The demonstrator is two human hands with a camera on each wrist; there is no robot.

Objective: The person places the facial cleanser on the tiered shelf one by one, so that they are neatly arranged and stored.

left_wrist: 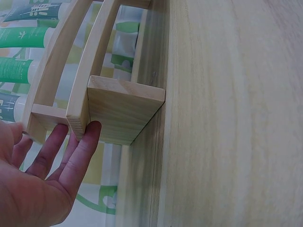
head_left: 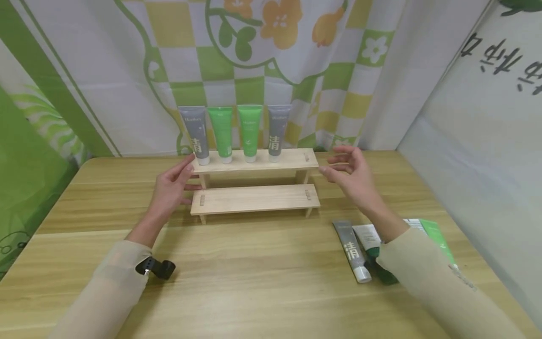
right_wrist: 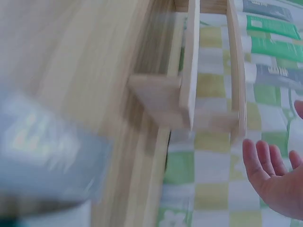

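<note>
A two-step wooden rack [head_left: 254, 198] stands on the table with two grey and two green tubes [head_left: 251, 132] upright on its upper shelf; the lower shelf holds nothing. My left hand [head_left: 169, 186] is at the rack's left end, fingers extended, and in the left wrist view its fingertips touch the wooden end [left_wrist: 49, 112]. Off the rack's right end, my right hand [head_left: 353, 176] hovers with fingers loosely bent and nothing in them; the right wrist view shows a gap between that hand [right_wrist: 279, 184] and the shelf [right_wrist: 239, 85].
Several tubes lie at the right of the table, among them a grey one [head_left: 352, 252] and a green one [head_left: 438, 238], partly under my right forearm. A patterned curtain [head_left: 220, 61] hangs behind the rack, and a white sheet [head_left: 478, 155] is at the right.
</note>
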